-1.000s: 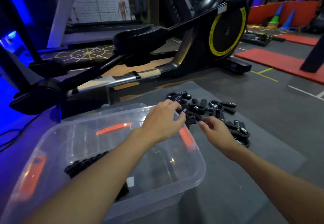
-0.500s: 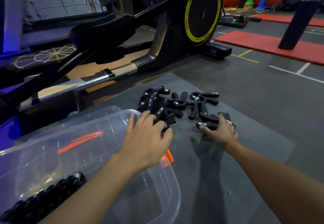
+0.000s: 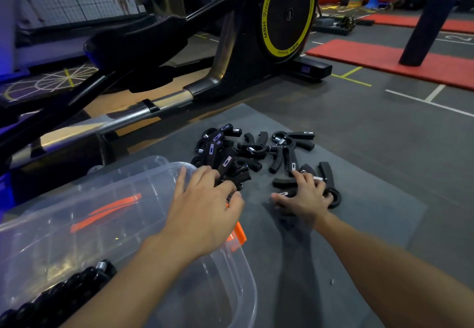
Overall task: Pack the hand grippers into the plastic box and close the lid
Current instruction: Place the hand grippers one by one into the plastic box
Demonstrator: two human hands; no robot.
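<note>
Several black hand grippers (image 3: 256, 148) lie in a loose pile on a grey floor mat (image 3: 372, 212). The clear plastic box (image 3: 115, 199) with orange latches stands open at the lower left, with a black ribbed object (image 3: 59, 294) in its near corner. My left hand (image 3: 205, 209) reaches over the box's right rim and its fingers curl on a hand gripper at the near edge of the pile. My right hand (image 3: 305, 196) lies over another hand gripper (image 3: 328, 181) at the pile's right side, fingers bent around its handles.
A black elliptical trainer (image 3: 284, 17) with a yellow-ringed flywheel stands just behind the mat, its rail (image 3: 107, 122) running left past the box. Red mats (image 3: 384, 58), a dark post (image 3: 431, 19) and cones lie at the far right. A small speck (image 3: 332, 281) sits on the mat.
The view has swung left and down toward the pile. Both hands moved forward from above the box's edge onto the grippers and closed on them.
</note>
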